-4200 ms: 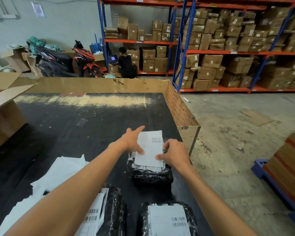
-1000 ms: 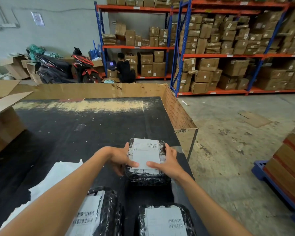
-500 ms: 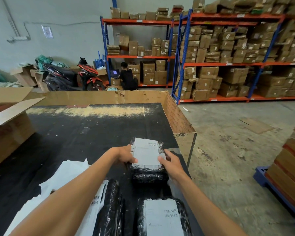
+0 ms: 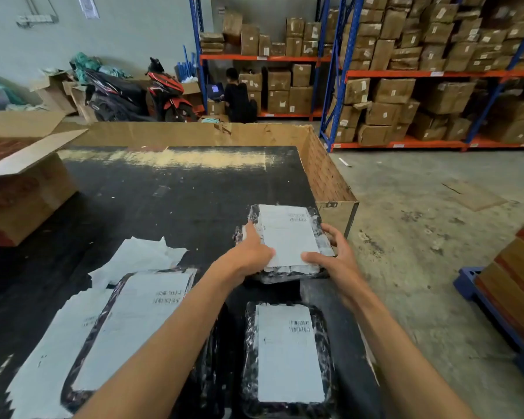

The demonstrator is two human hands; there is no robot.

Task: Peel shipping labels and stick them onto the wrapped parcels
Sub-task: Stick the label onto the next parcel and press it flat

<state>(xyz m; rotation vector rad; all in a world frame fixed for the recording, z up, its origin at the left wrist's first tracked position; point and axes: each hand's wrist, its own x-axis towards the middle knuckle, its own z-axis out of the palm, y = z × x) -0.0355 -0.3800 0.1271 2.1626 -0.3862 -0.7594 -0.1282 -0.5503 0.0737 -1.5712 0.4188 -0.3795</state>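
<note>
Labelled parcel held in both hands, far right of surface.

Left hand [image 4: 251, 255] and right hand [image 4: 335, 257] grip the parcel [image 4: 288, 240] by its long sides, thumbs pressing the label [image 4: 288, 234]. Long axis runs away from the person; surface [image 4: 164, 201] edge just beside the right hand.

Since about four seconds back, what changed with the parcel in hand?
The shipping label, then only being laid on with fingertips, now sits flat on the wrapped parcel. Both hands shifted to a grip on its sides: left hand on the left edge, right hand on the right, and the parcel looks tilted up off the black table. The two labelled parcels nearer the camera and the loose backing papers stayed put.
</note>
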